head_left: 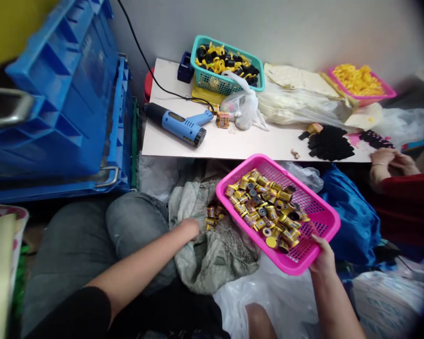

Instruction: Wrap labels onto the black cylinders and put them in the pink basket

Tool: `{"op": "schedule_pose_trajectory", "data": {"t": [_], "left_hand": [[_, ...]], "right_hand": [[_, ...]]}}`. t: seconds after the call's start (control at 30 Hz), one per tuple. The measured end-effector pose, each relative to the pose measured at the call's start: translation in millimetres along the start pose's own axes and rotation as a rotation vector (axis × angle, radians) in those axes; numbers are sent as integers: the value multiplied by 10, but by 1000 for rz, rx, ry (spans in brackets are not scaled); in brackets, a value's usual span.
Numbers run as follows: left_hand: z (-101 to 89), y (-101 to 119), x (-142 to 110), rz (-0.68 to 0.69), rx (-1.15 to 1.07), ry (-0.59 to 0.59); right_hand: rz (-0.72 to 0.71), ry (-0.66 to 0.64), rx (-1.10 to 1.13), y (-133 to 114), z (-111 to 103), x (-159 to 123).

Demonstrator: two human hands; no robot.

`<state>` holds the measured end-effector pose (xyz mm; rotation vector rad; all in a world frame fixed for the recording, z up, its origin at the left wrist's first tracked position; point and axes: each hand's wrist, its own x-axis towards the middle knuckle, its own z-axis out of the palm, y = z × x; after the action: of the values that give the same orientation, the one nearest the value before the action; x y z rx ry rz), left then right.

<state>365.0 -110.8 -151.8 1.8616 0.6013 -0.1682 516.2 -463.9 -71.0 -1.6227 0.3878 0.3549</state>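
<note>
- Pink basket: clamped at the lower right rim by the right hand, likely for a firm hold clear of the small yellow pieces heaped toward the other end.
- Left hand: rests apart from the right, against the grey sack at the centre of the frame, perhaps to keep its mouth open; cannot tell whether closed on the cloth, fingers being hidden.
- Lies right of centre in the frame, up and left of the right hand, to the right of the left hand, and beside more pieces in the sack.
- Beyond, on the white table: holds black parts toward the right of the frame and a blue heat gun toward the upper left, seemingly laid aside.
- Farther back, upper centre: stands a teal basket near the wall, probably to leave the front edge free.
</note>
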Motion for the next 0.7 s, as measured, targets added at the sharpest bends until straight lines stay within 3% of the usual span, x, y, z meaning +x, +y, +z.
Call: {"op": "schedule_pose_trajectory", "data": {"t": [0.13,0.23,0.37,0.47,0.6,0.7], "left_hand": [[-347,-30,-156,-104,-122,34],[-677,-31,-394,-112,-258,77],[-991,-33,-862,-115,-575,137],[-1103,31,-1130,-216,-889,145],[-1166,195,-1233,-393,-978,37],[-1235,324,-1198,-303,-1012,83]], "right_hand": [[134,-66,-66,-216,36,-45],[181,-221,-185,-431,174,-191],[17,-391,-524,-680,541,-461],[-86,-491,-770,-841,859,-616],[-238,-556,-995,-1039,1310,-720],[-397,-531,-1128,-1144,1647,-830]]}}
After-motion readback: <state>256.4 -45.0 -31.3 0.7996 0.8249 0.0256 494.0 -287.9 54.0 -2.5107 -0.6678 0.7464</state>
